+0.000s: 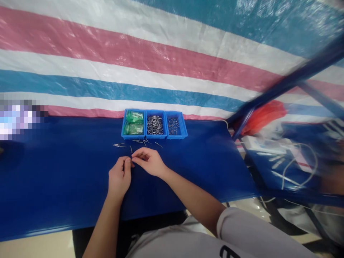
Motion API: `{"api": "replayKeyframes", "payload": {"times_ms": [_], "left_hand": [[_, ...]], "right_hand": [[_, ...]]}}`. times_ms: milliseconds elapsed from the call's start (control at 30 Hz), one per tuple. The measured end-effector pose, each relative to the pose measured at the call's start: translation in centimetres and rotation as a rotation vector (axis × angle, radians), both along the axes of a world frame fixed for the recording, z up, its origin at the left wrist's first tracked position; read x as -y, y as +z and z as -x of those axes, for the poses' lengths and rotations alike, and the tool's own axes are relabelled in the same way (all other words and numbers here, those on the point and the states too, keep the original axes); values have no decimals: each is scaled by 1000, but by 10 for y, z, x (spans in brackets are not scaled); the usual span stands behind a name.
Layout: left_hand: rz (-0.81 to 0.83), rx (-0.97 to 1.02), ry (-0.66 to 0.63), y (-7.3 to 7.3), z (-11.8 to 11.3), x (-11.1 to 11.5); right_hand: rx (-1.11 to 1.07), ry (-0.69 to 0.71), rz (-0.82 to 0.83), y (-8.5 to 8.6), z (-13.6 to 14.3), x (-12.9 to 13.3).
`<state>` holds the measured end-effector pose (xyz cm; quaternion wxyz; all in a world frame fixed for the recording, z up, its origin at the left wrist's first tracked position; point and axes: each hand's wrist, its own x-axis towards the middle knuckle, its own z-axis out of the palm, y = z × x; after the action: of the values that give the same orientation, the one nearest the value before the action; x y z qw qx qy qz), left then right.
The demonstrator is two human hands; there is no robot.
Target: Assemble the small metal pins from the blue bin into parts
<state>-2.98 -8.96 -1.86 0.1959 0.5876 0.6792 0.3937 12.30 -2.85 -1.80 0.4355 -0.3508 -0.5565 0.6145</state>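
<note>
I see left hand [119,175] and right hand [149,161] pinching one small pin [131,160] between fingertips; slip likely loses it on the desk [53,172].

Both hands [134,166] pinch small metal pin [131,160] btwn fingertips above blue table [67,172].

Blue bins [154,124] and loose pins [139,142] block ahead; table [53,172] open sideways.
</note>
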Motion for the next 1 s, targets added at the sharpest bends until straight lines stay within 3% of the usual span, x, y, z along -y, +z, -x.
{"api": "replayKeyframes", "payload": {"times_ms": [133, 633, 1000], "left_hand": [[-30, 88, -5, -2, -1, 2], [-98, 84, -29, -5, -1, 2], [-12, 20, -25, 5, 1, 2]], "right_hand": [[-22, -4, 47, 2, -1, 0], [40, -28, 10, 8, -2, 2], [253, 33, -333, 13, -9, -3]]}}
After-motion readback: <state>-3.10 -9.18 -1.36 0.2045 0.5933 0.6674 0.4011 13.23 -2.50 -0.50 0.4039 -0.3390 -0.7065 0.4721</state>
